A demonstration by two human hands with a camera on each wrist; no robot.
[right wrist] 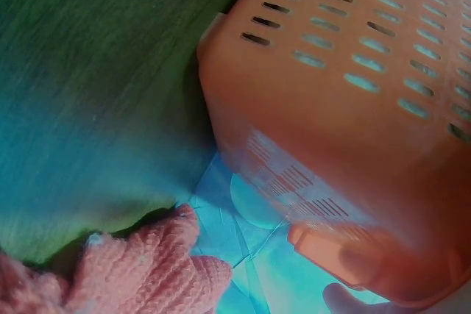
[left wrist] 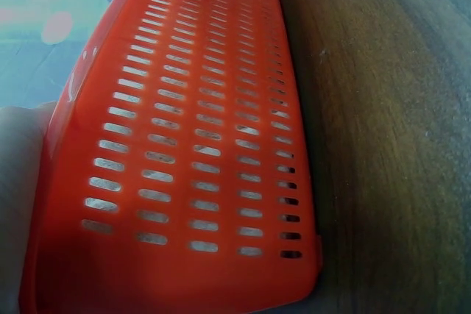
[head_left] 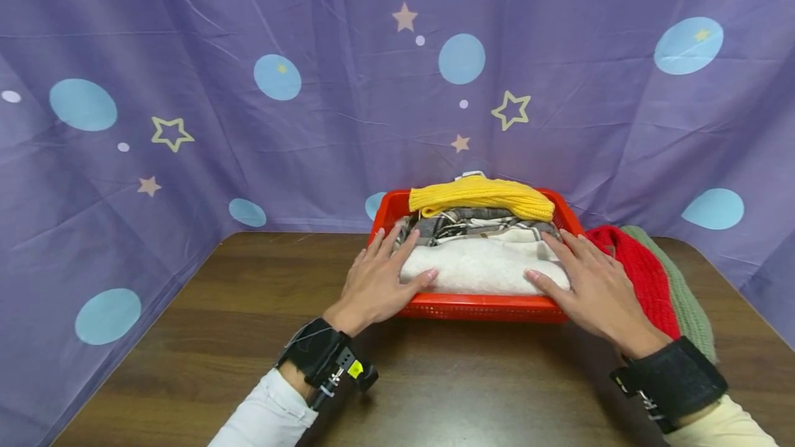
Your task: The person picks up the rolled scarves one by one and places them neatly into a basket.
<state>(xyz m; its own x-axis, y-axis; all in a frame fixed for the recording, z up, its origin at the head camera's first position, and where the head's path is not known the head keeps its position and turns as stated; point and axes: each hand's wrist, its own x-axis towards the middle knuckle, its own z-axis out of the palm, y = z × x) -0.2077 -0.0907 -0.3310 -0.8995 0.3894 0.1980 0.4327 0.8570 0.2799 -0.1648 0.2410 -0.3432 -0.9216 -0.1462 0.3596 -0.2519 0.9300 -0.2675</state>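
A red plastic basket [head_left: 484,302] with slotted walls [left wrist: 110,277] stands on the table. Inside it lie a fluffy white folded garment [head_left: 478,264] at the front, a grey plaid cloth [head_left: 459,223] behind that, and a yellow ribbed knit [head_left: 478,195] at the back. My left hand [head_left: 379,281] rests at the basket's left front corner, fingers spread over the rim and thumb toward the white garment. Mirroring it, my right hand [head_left: 590,285] lies over the right front corner with its fingers extended. Most of the basket's side rims is hidden beneath the hands.
Just right of the basket, a red knit [head_left: 642,281] and a green knit [head_left: 686,295] lie on the brown wooden table [head_left: 248,309]. A purple curtain [head_left: 348,88] with stars and blue spots hangs close behind the basket.
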